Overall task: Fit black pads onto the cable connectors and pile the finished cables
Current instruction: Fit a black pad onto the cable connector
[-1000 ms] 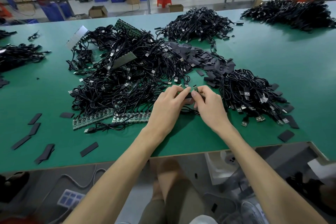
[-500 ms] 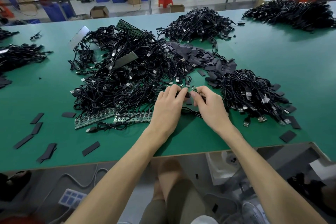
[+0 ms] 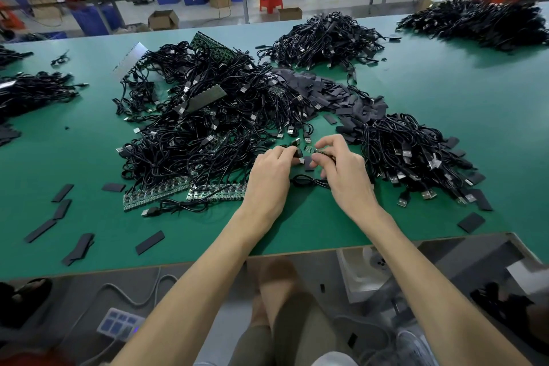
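Observation:
My left hand (image 3: pixel 270 178) and my right hand (image 3: pixel 346 177) meet over the green table (image 3: pixel 297 217), between two cable heaps. The left fingers pinch a small black pad (image 3: pixel 297 151). The right thumb and fingers pinch the small green board end of a black cable (image 3: pixel 310 181), whose loop lies between my wrists. Another black pad (image 3: pixel 309 163) lies flat under my fingertips. A big tangle of black cables (image 3: pixel 202 128) is on the left. A smaller pile of cables (image 3: pixel 416 154) lies right of my right hand. A heap of loose black pads (image 3: pixel 341 95) sits behind.
Green circuit board strips (image 3: pixel 184 193) lie at the front of the big tangle. Loose pads (image 3: pixel 80 246) are scattered front left, one pad (image 3: pixel 471 222) front right. More cable piles (image 3: pixel 326 38) sit farther back. The table's front edge runs just under my forearms.
My hands have drawn slightly apart; the left fingers now hold a pad clear of the right hand's cable end. The view has barely shifted.

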The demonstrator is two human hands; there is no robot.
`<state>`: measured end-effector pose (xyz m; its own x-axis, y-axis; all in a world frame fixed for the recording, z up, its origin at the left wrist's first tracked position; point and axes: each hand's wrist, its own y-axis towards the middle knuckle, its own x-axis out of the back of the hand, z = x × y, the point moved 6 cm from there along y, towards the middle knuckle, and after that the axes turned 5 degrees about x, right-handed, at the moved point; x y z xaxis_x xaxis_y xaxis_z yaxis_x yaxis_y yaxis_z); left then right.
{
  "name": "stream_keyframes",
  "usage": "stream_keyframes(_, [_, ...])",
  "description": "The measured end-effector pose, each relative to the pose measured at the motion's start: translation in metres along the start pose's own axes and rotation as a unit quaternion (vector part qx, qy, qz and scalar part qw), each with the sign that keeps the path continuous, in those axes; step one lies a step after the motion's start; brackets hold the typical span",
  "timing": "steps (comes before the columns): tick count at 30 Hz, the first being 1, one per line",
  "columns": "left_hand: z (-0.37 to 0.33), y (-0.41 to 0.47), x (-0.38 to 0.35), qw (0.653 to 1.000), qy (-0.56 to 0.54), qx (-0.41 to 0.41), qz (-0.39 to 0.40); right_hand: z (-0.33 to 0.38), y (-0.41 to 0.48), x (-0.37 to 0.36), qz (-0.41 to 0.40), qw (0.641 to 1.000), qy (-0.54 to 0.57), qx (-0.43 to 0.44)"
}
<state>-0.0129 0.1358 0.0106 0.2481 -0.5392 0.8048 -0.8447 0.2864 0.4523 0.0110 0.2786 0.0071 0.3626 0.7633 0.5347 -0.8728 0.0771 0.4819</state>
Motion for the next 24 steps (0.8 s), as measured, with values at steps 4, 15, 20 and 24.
stream_keyframes(4, [0.002,0.001,-0.001,1.0,-0.004,0.005,0.003,0.003,-0.002,0.003,-0.017,1.0,-0.001,0.006])
stream_keyframes(15, [-0.001,-0.001,-0.001,0.999,-0.033,-0.002,0.03,0.007,-0.003,0.01,-0.054,0.998,-0.02,0.035])
stream_keyframes(20, [-0.001,-0.004,0.003,0.998,-0.052,-0.003,0.02,0.008,-0.002,0.011,-0.054,0.998,-0.019,0.037])
stream_keyframes(24, [0.001,-0.003,0.003,0.998,-0.059,0.004,0.019,0.009,-0.003,0.009,-0.043,0.998,-0.027,0.044])
